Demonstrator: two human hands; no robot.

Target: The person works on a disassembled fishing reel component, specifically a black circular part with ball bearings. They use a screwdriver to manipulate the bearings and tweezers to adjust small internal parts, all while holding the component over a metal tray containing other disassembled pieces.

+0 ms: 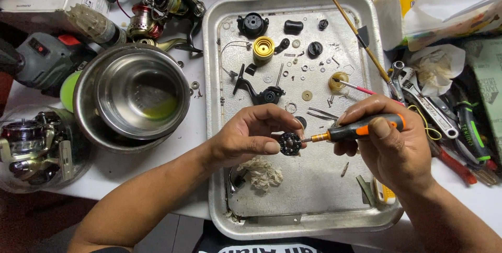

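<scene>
My left hand (251, 135) pinches a small round black reel part (289, 143) between thumb and fingers, above a metal tray (298, 216). My right hand (389, 145) grips a black-and-orange screwdriver (361, 128), its tip touching the black part from the right. In the tray lie several dismantled fishing-reel pieces: a gold spool (263, 49), a black reel body with arm (260, 93), black caps, washers, screws, tweezers (321, 113) and a crumpled bit of tissue (263, 173).
A steel bowl (133, 96) sits left of the tray, with a fishing reel (157, 7) behind it and another reel in a clear container (36, 148) at far left. Pliers, wrenches and other tools (444, 122) crowd the right. A thin brush (350, 23) leans across the tray.
</scene>
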